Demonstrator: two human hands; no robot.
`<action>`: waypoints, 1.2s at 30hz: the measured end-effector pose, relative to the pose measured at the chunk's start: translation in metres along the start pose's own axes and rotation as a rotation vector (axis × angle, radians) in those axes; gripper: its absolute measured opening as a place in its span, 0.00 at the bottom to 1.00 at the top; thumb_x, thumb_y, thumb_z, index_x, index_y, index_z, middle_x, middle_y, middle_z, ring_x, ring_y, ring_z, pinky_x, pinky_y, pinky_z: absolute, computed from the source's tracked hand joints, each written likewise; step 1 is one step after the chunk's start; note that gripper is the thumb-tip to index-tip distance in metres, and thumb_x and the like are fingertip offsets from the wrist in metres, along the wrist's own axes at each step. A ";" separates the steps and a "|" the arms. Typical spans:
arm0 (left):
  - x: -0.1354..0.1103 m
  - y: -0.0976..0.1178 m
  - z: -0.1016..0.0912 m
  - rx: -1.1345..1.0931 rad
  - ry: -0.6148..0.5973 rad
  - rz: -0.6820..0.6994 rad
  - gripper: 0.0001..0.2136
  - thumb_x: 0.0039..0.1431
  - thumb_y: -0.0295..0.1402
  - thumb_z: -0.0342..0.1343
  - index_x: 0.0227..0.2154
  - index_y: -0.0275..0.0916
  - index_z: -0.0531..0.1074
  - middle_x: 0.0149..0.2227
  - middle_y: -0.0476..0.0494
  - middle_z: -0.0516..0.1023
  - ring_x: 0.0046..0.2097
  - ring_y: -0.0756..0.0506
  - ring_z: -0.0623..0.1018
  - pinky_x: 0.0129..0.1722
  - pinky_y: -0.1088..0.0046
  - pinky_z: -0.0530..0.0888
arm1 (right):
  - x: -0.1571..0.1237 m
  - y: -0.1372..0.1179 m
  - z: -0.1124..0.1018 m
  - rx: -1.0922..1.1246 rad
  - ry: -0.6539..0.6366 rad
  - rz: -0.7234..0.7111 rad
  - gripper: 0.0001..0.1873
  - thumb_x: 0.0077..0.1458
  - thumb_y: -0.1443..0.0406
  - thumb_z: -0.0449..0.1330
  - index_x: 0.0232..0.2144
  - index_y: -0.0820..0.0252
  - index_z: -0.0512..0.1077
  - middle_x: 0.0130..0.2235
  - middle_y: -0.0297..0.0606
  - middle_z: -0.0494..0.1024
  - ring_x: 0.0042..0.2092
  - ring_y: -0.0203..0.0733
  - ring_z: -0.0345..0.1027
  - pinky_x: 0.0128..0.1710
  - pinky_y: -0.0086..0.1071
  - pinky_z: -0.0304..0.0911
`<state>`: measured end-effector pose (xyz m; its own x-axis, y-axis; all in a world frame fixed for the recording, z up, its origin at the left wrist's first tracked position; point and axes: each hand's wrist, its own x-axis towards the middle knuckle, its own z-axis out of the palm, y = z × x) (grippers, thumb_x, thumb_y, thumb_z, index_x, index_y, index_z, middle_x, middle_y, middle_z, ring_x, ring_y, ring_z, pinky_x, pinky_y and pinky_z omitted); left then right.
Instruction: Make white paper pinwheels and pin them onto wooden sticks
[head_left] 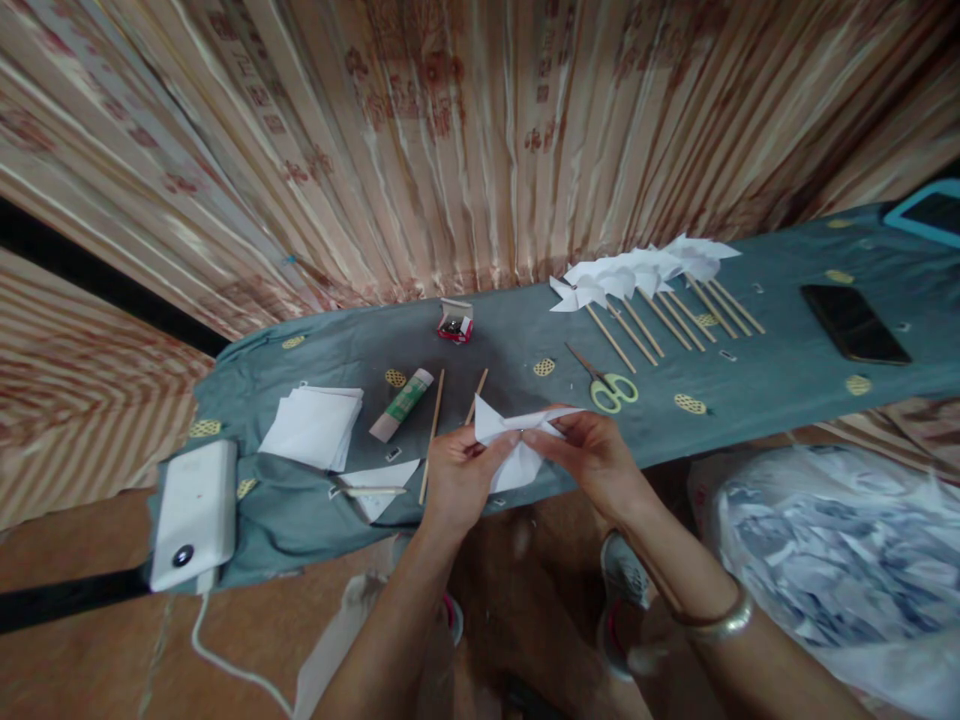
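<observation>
Both my hands hold one white paper pinwheel over the table's front edge. My left hand pinches its left side, and my right hand grips its right side. The two thumbs press close together at the pinwheel's middle, where a small dark spot shows. Behind it, two bare wooden sticks lie on the cloth, one partly hidden by the paper. A small red open box with dark bits in it sits farther back. Green-handled scissors lie right of my hands.
Several finished pinwheels on sticks lie in a row at the back. Left are a paper stack, a green-and-pink tube-like packet, a pencil and a white corded device. A phone lies right; a bag of pinwheels stands below.
</observation>
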<state>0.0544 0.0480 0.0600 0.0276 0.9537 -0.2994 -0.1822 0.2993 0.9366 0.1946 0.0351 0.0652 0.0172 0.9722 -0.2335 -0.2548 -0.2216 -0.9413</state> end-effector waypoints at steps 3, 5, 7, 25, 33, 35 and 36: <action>0.000 0.000 0.000 0.003 0.004 0.001 0.14 0.32 0.39 0.70 0.22 0.36 0.81 0.19 0.49 0.77 0.20 0.52 0.70 0.20 0.78 0.66 | -0.001 -0.002 0.001 -0.006 0.002 0.011 0.16 0.34 0.55 0.73 0.23 0.59 0.77 0.24 0.32 0.77 0.25 0.35 0.67 0.25 0.28 0.64; 0.000 0.000 0.000 0.001 0.003 -0.009 0.14 0.32 0.39 0.70 0.23 0.35 0.81 0.19 0.49 0.77 0.20 0.52 0.70 0.20 0.78 0.67 | -0.001 -0.002 0.001 -0.009 0.001 0.016 0.17 0.34 0.54 0.73 0.23 0.59 0.77 0.23 0.33 0.77 0.24 0.35 0.66 0.25 0.28 0.64; 0.000 0.000 0.001 -0.005 -0.003 -0.019 0.14 0.32 0.39 0.70 0.23 0.35 0.81 0.20 0.49 0.77 0.21 0.52 0.70 0.20 0.78 0.67 | -0.001 -0.001 0.001 -0.013 0.003 0.014 0.17 0.34 0.54 0.73 0.22 0.60 0.76 0.23 0.33 0.77 0.24 0.35 0.66 0.25 0.28 0.64; 0.001 -0.003 0.004 -0.010 0.003 0.054 0.13 0.34 0.39 0.69 0.24 0.36 0.81 0.21 0.49 0.78 0.22 0.51 0.71 0.22 0.77 0.68 | 0.001 0.002 0.003 0.000 0.096 -0.066 0.19 0.33 0.55 0.73 0.26 0.58 0.73 0.26 0.33 0.78 0.27 0.38 0.70 0.27 0.31 0.67; 0.002 0.000 0.006 0.001 0.011 0.054 0.08 0.35 0.33 0.67 0.22 0.37 0.80 0.22 0.48 0.80 0.24 0.50 0.74 0.25 0.76 0.71 | 0.001 0.009 -0.002 -0.133 0.105 -0.190 0.11 0.43 0.60 0.69 0.28 0.58 0.73 0.27 0.33 0.78 0.30 0.38 0.71 0.30 0.31 0.67; 0.002 0.001 0.006 -0.016 0.008 0.039 0.07 0.34 0.32 0.67 0.22 0.37 0.80 0.22 0.49 0.79 0.23 0.50 0.73 0.24 0.76 0.70 | 0.000 0.010 -0.003 -0.171 0.111 -0.204 0.09 0.45 0.61 0.67 0.29 0.58 0.74 0.27 0.33 0.78 0.30 0.38 0.70 0.30 0.30 0.66; 0.002 0.001 0.007 -0.028 0.007 0.030 0.07 0.34 0.32 0.67 0.21 0.37 0.80 0.21 0.49 0.79 0.23 0.50 0.73 0.24 0.77 0.70 | 0.000 0.010 -0.003 -0.186 0.116 -0.209 0.08 0.45 0.62 0.67 0.29 0.58 0.74 0.27 0.32 0.78 0.29 0.37 0.70 0.30 0.30 0.65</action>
<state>0.0608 0.0506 0.0613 0.0148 0.9621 -0.2722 -0.2102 0.2691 0.9399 0.1947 0.0324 0.0555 0.1640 0.9853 -0.0468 -0.0533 -0.0385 -0.9978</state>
